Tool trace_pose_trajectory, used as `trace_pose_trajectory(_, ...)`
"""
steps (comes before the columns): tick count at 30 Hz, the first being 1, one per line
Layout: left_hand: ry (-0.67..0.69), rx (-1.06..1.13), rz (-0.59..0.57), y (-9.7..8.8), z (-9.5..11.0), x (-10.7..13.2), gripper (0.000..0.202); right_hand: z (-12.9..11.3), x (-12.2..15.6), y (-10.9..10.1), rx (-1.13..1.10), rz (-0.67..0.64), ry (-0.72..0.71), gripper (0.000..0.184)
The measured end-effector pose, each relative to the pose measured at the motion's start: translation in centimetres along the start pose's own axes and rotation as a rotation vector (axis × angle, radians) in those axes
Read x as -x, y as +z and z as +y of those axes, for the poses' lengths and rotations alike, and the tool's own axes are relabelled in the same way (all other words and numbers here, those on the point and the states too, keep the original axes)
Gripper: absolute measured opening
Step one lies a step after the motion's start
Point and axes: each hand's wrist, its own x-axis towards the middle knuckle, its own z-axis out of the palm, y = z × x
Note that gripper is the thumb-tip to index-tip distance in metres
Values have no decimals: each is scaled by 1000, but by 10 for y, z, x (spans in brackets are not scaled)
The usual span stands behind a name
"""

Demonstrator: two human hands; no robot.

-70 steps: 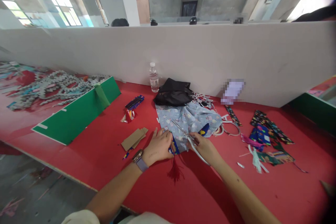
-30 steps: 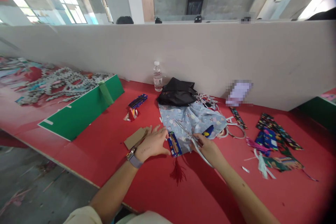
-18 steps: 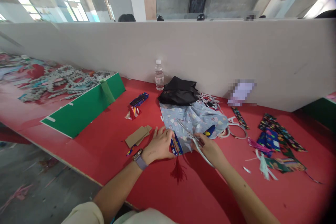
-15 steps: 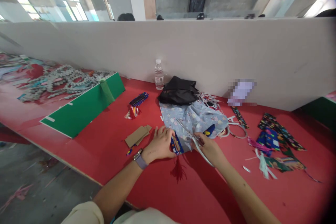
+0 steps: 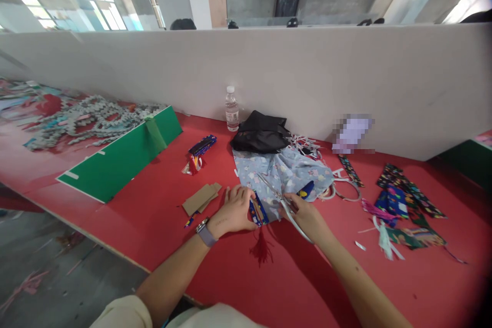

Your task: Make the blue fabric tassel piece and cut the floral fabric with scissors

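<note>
My left hand [image 5: 238, 208] grips a small blue patterned fabric piece [image 5: 264, 218] with a brown cardboard strip [image 5: 259, 208] on it; its fingers are curled round the left edge. From its lower end a red tassel [image 5: 262, 248] spreads on the table. My right hand [image 5: 301, 210] is closed on a pair of metal scissors [image 5: 269, 184], the blades pointing up and left over a light blue flowered cloth [image 5: 257, 171]. Just beyond the right fingers shows a blue scrap with a yellow print [image 5: 306, 190]; whether the hand touches it I cannot tell.
Brown cardboard pieces [image 5: 200, 200] lie left of my left hand on the red table [image 5: 154, 215]. Behind the cloth are a black bag [image 5: 261, 133] and a water bottle [image 5: 231, 110]. Patterned fabric strips [image 5: 395, 202] lie at right. A green divider [image 5: 123, 156] stands at left.
The view has shifted very slightly. Both hands, the scissors and the fabric piece stay in place.
</note>
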Motion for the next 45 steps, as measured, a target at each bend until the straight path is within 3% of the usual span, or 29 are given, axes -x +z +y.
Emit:
trace_pose_trajectory(9,18,10,12,2,-1,0,66,-5,1,-2,37,8,7,27)
trace_pose_trajectory(17,3,10,-54,-1,-3,2,65,-2,1,-1,50,24,10,28)
trace_pose_trajectory(30,33,23,56,4,-3,2,54,1,-1,0,10,11,0,27)
trace_pose_trajectory(45,113,-61,75,9,-4,2,48,-4,1,-5,-32,-40,18,32)
